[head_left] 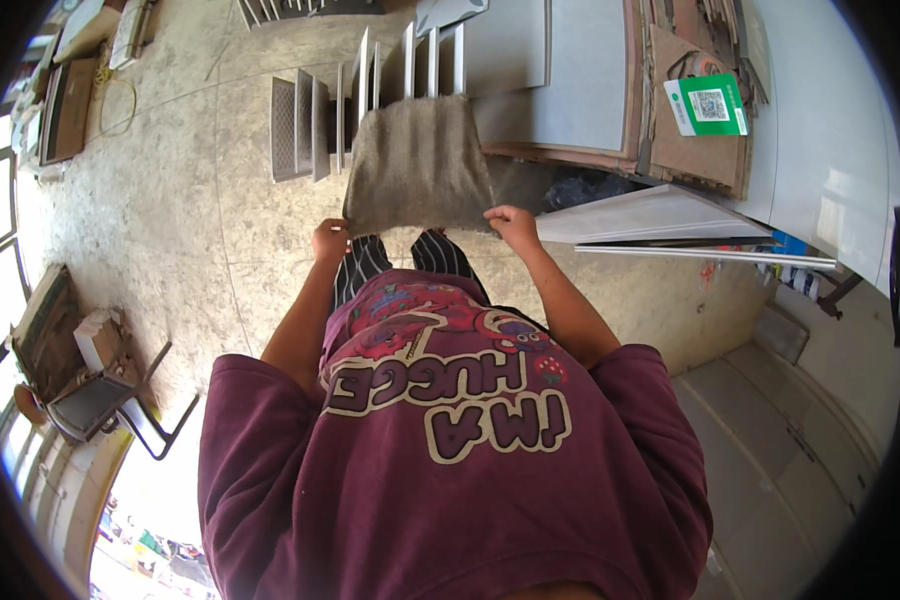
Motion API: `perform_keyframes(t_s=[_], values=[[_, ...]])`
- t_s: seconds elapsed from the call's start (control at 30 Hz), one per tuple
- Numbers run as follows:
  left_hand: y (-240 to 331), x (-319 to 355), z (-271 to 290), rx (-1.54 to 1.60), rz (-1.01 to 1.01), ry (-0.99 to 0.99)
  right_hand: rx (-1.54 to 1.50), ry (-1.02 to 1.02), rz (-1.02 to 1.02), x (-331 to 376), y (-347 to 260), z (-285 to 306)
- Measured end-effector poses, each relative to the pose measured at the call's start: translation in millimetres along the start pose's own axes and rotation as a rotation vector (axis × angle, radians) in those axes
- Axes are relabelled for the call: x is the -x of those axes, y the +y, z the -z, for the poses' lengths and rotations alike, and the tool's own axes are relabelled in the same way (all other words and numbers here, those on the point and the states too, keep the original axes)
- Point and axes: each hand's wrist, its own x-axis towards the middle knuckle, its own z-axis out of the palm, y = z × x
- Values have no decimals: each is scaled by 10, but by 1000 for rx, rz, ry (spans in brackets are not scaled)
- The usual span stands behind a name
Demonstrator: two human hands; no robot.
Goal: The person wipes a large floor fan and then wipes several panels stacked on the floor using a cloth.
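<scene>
A grey-brown cloth (415, 165) is stretched out in front of my body, its far edge lying against several upright white panels (408, 65). My left hand (331, 241) pinches the near left corner of the cloth. The near right corner is gripped between the thumb and fingers of my right hand (511, 226). Between the two hands the cloth hangs in soft folds and hides the lower parts of the panels behind it.
Grey patterned panels (295, 125) stand left of the cloth. Stacked boards (580, 110) lie at the right, with a green and white card (706, 105) on them. A white triangular panel (655, 215) juts out near my right hand. A chair (90, 405) is far left.
</scene>
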Motion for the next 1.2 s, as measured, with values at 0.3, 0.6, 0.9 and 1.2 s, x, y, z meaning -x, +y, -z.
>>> perform_keyframes(t_s=[0.3, 0.6, 0.9, 1.2], values=[[-264, 484, 286, -110, -25, -172, -135, -495, -280, 190, 56, 124], [238, 853, 807, 64, -191, -274, -202, -603, -200, 680, -603, 446], [1834, 696, 1158, 376, -430, -56, -272, -221, 191, 510, -1684, 980], [2868, -135, 1157, 548, -627, 4, -404, 187, 424, -284, -2527, 1248]])
